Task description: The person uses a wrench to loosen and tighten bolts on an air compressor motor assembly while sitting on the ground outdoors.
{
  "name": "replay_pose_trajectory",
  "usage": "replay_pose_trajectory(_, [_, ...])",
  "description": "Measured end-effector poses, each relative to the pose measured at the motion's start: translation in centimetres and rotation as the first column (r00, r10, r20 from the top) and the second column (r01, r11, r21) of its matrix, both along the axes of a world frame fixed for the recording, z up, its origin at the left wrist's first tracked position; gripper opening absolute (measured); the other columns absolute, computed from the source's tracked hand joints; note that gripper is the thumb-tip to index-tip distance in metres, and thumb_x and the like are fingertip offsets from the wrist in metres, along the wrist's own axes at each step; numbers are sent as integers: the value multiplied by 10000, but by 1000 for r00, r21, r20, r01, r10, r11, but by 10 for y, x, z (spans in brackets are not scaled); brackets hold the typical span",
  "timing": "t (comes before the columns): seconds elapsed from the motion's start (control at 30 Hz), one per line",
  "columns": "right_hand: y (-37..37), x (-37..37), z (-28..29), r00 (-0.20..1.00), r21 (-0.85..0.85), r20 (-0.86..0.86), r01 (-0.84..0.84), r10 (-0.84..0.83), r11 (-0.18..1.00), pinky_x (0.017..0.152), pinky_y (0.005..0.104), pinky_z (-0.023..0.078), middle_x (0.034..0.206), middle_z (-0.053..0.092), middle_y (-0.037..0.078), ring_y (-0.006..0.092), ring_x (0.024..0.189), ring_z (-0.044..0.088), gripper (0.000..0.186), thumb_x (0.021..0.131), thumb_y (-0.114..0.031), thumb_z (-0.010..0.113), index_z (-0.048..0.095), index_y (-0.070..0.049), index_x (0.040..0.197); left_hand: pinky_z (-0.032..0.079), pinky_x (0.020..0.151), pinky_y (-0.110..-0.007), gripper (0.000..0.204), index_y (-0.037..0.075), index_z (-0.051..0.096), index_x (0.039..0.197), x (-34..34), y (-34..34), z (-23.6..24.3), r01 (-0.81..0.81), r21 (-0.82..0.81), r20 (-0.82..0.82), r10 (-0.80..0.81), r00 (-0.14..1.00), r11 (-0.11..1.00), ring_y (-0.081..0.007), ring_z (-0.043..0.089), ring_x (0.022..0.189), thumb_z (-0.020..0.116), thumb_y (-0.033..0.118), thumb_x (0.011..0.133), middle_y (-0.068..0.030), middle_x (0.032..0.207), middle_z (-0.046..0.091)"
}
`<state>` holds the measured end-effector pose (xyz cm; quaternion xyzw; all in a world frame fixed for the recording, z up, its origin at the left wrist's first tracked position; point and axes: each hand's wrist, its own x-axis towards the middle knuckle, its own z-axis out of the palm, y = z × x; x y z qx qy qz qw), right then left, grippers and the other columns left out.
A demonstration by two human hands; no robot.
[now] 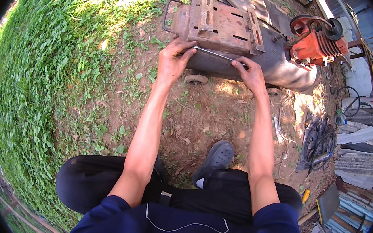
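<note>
A slim silver wrench [217, 54] spans the gap between my two hands, in front of the rusty mounting plate [229, 24] of an air compressor. My left hand [173, 57] is closed at its left end, close to the plate's near left corner. The fingers of my right hand [250, 73] pinch the other end, which they partly hide. Just behind the wrench lies the compressor's dark cylindrical tank [275, 62]. Whether the left end of the wrench sits on a bolt is hidden by my fingers.
A red pump [316, 46] with pulleys is mounted on the tank's right end. Small wheels [196, 79] support it on bare soil. Grass [42, 71] covers the left. Coiled black cable [322, 150] and corrugated sheets [361, 162] lie at right. My grey clog [218, 158] rests below.
</note>
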<state>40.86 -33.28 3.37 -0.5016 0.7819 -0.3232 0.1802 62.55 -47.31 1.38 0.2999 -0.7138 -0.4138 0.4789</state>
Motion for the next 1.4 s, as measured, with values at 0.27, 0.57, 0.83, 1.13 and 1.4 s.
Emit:
replay_pose_trajectory(0.27, [0,4,-16,996,-209,-86,15,-33,978,754,394,489,885,677,159,325,828,645,223,881,-245,676,686,-26,923,533,762,-322,172,40,741,923,-2,-2,-5,-109,-255,32,122,992,961,-221,689,786,763,55,753,-101,865,709])
replay_pose_trajectory(0.57, [1,21,-26,957,-395,-182,140,-227,908,604,359,494,850,654,99,259,687,633,214,825,-245,744,697,-37,843,536,739,-307,176,46,745,914,-3,-5,-8,-91,-249,2,95,996,964,-206,691,798,777,51,740,-86,875,716])
replay_pose_trajectory(0.83, [-1,21,-22,936,-357,-134,261,-326,897,585,347,498,818,654,113,239,646,630,301,749,-295,809,694,-31,836,485,950,-365,164,35,751,908,2,-5,-8,-70,-153,53,79,996,986,-207,691,822,782,68,751,-89,859,723])
replay_pose_trajectory(1.13, [-1,5,-5,892,-137,-451,-37,-29,990,694,446,515,892,641,139,363,812,637,310,852,-348,681,673,-43,905,512,847,-329,159,47,749,886,2,0,-3,-107,-127,80,117,990,986,-221,684,821,788,103,743,-92,868,713])
replay_pose_trajectory(1.4, [-14,17,12,701,285,-624,-207,345,936,624,456,525,782,654,163,336,757,665,345,907,-423,579,627,-81,920,524,770,-363,170,106,756,893,5,-10,5,-99,-294,214,167,962,951,-273,666,858,787,192,750,-78,888,700])
